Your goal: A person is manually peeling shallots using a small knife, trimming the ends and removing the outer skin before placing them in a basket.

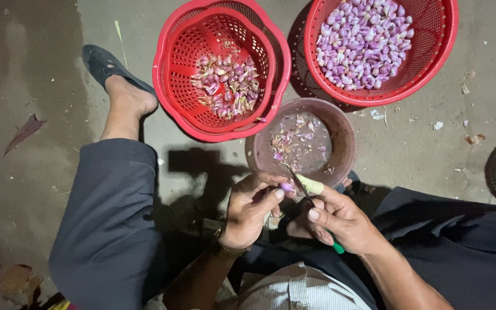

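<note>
My left hand (251, 209) pinches a small purple shallot clove (286, 186) at its fingertips; it looks light, firm and slippery. My right hand (340, 221) wraps the green-handled paring knife (311, 201). At twelve o'clock sits the brown plastic bowl of peelings (340, 129), red baskets beyond.

Brown bowl (340, 129) just beyond hands (294, 212)

Dark grey trousers (107, 229); striped pale shirt (294, 290); dark slipper (107, 66) on far foot; gold-toned wristband (225, 250) on left wrist.
</note>
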